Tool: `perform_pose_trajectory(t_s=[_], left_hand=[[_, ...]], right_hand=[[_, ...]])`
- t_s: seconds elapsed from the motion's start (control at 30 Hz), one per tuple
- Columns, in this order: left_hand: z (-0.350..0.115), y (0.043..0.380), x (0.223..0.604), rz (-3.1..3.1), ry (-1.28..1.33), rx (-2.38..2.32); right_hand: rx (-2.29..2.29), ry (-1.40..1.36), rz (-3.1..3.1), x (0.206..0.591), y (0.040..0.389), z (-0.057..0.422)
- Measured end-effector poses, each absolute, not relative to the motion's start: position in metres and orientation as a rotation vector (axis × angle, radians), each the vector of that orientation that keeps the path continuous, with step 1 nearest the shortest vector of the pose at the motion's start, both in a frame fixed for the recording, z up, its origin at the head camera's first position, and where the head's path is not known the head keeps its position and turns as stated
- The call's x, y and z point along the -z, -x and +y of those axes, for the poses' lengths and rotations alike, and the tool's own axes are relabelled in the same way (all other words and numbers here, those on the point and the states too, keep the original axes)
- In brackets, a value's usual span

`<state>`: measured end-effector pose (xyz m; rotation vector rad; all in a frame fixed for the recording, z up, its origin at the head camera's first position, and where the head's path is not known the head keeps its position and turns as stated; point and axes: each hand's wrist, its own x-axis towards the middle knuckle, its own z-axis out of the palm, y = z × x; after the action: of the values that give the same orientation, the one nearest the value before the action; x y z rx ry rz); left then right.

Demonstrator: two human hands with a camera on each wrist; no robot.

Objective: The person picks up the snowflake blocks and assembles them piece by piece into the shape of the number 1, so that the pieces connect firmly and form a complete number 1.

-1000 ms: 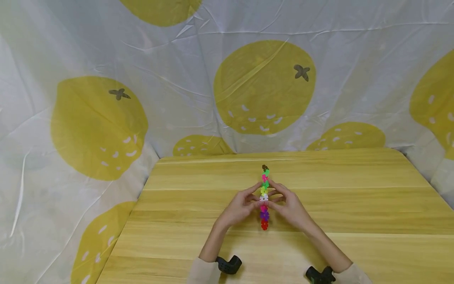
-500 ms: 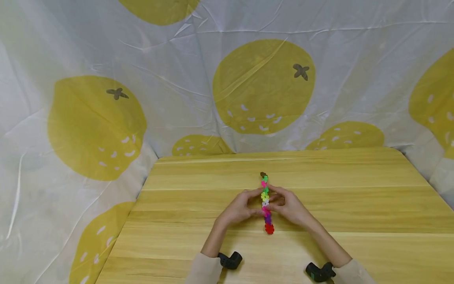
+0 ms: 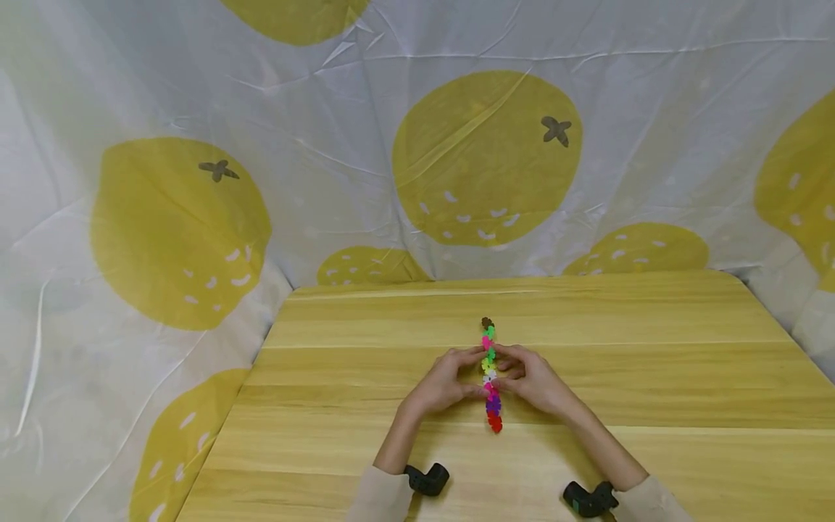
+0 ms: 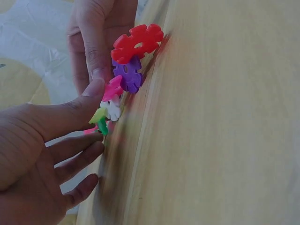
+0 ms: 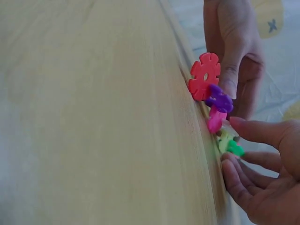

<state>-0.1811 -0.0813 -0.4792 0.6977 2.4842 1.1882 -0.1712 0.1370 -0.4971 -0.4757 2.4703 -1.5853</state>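
Note:
A chain of interlocking plastic snowflake discs [image 3: 488,366] is held between both hands just above the table, running away from the person. Its near end is a red disc [image 4: 138,43], followed by a purple disc [image 4: 128,74], then pink, white, yellow and green ones. A brown disc [image 3: 486,322] forms the far end. From the left, the left hand [image 3: 441,382] pinches the chain, its thumb at the pink disc [image 4: 112,89] and its other fingers partly spread. The right hand [image 3: 538,383] grips the opposite side, thumb near the white disc and fingertips by the green disc [image 5: 235,148].
A wooden table [image 3: 313,428] lies beneath the hands. Behind it hangs a pale curtain [image 3: 326,159] printed with yellow lemons. Black wrist cameras sit on the left wrist [image 3: 428,479] and the right wrist [image 3: 590,499].
Both hands have brought the chain slightly nearer the person. Its red near end has shifted a little right and the discs have turned somewhat. Both hands still hold it.

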Motion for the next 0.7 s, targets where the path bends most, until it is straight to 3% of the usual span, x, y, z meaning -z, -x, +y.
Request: perform_pose_trajectory(t_s=[0.7], left_hand=[[-0.0806, 0.1791, 0.4822, 2.549, -0.650, -1.129]], right_hand=[[1.628, 0.504, 2.429, 0.5013, 0.1717, 0.1398]])
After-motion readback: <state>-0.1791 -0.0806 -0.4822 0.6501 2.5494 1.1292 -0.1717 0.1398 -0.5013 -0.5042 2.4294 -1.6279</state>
